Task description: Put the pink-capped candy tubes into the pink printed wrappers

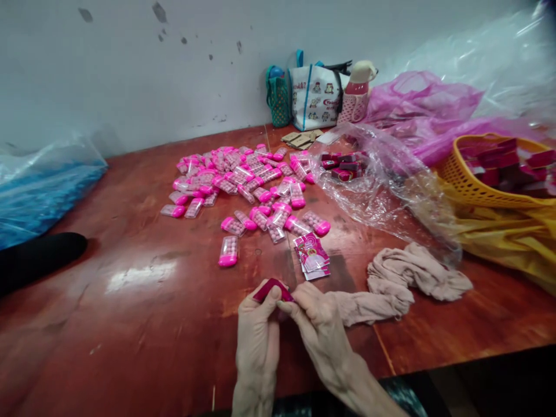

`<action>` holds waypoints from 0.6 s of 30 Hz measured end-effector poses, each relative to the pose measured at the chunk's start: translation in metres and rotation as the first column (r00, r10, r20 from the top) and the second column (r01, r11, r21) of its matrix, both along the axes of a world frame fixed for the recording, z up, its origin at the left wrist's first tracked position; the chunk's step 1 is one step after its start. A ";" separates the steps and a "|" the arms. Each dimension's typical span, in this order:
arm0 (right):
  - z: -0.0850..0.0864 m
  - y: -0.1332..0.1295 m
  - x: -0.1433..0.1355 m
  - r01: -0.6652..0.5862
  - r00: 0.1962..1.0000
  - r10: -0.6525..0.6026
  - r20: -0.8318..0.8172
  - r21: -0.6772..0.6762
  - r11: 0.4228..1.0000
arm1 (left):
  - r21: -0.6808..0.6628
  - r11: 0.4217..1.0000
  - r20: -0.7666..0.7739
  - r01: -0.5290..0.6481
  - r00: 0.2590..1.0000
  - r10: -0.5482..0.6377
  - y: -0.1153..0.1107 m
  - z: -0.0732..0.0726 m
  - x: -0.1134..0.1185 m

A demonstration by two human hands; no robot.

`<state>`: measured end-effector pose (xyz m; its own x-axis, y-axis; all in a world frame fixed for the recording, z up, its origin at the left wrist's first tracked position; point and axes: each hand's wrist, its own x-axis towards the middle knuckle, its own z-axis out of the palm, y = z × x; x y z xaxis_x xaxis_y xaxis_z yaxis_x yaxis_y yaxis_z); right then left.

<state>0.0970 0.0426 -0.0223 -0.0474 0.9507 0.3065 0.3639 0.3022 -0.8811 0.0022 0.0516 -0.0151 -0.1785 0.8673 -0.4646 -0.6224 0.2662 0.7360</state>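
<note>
Near the table's front edge, my left hand [259,324] pinches a small dark red packet [273,286] between thumb and fingers. My right hand [319,315] closes on the packet's right end, its thumb and forefinger touching it. Fingers cover much of the packet, so its exact kind is unclear. Just beyond my hands lies a short stack of printed pink cards [311,255]. Farther back, several clear candy boxes with bright pink caps [234,174] are heaped, full of small pink balls. One such candy box [229,250] lies apart, closer to me.
A beige cloth [417,272] lies to the right. Behind it are a clear plastic bag [373,191] with dark red packs and a yellow basket [473,185] of similar packs. A blue-filled bag [43,191] sits left. A white tote [315,95] stands against the wall.
</note>
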 end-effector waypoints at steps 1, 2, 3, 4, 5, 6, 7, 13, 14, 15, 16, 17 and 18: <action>0.000 0.001 -0.002 -0.009 1.000 0.009 0.007 0.006 1.000 | -0.009 1.000 0.011 -0.001 1.000 0.002 0.000 0.000 -0.002; 0.001 0.001 -0.005 -0.021 1.000 0.021 0.005 -0.006 1.000 | -0.016 1.000 0.020 -0.003 1.000 0.004 0.000 0.001 -0.004; 0.002 0.002 -0.007 -0.029 1.000 0.028 -0.002 -0.028 0.999 | -0.022 1.000 0.026 -0.006 1.000 0.007 0.001 0.002 -0.006; 0.003 0.003 -0.010 -0.032 0.999 0.032 -0.013 -0.048 0.998 | -0.028 1.000 0.027 -0.012 1.000 0.013 0.001 0.002 -0.007; 0.004 0.004 -0.014 -0.039 0.999 0.038 -0.022 -0.067 0.997 | -0.031 0.999 0.024 -0.022 0.999 0.023 0.002 0.003 -0.009; 0.005 0.004 -0.018 -0.049 0.998 0.046 -0.030 -0.083 0.995 | -0.032 0.999 0.020 -0.038 0.999 0.039 0.003 0.003 -0.010; 0.005 0.005 -0.022 -0.055 0.998 0.052 -0.036 -0.096 0.994 | -0.034 0.998 0.016 -0.057 0.998 0.058 0.004 0.003 -0.012; 0.001 0.011 -0.031 -0.117 0.990 0.128 0.064 -0.146 0.982 | 0.050 0.995 -0.159 -0.086 0.983 0.093 0.016 0.005 -0.034; 0.001 0.015 -0.030 -0.120 0.987 0.131 0.095 -0.115 0.986 | 0.100 0.990 -0.226 -0.099 0.967 0.119 0.022 0.006 -0.041; 0.002 0.021 -0.028 -0.101 0.985 0.110 0.132 -0.069 0.992 | 0.163 0.978 -0.295 -0.131 0.939 0.175 0.030 0.008 -0.047; 0.003 0.030 -0.028 -0.073 0.981 0.074 0.180 -0.013 0.997 | 0.218 0.961 -0.335 -0.171 0.911 0.238 0.040 0.008 -0.054; 0.007 0.040 -0.028 -0.032 0.970 0.023 0.241 0.034 0.999 | 0.261 0.944 -0.354 -0.203 0.889 0.289 0.053 0.008 -0.061; 0.011 0.052 -0.030 0.017 0.947 -0.035 0.320 0.058 0.998 | 0.301 0.928 -0.368 -0.220 0.871 0.326 0.067 0.007 -0.067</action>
<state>0.0672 0.0948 -0.0114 -0.1270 0.9355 0.3298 0.6327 0.3325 -0.6994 -0.0645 0.1185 -0.0083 -0.5502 0.8309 -0.0826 -0.2776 -0.0888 0.9566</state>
